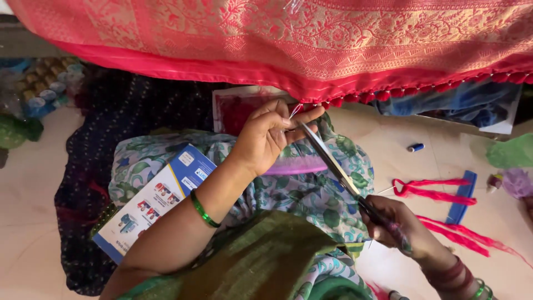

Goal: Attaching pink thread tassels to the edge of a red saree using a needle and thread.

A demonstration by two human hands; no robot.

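Starting at your left, your left hand is reaching up and away from you, fingers curled and pinching a short tuft of thread that is hanging from the tasselled hem of the red and gold sari. That hem is running across the top of your view, above both hands. Moving right, the scissors are lying on a long diagonal: tips up by your left fingertips, just below the tuft, handles down and to the right. Your right hand is closed around those handles, low and close to your body. So your left hand is the nearer one to the tuft, and the blades are pointing straight toward it.
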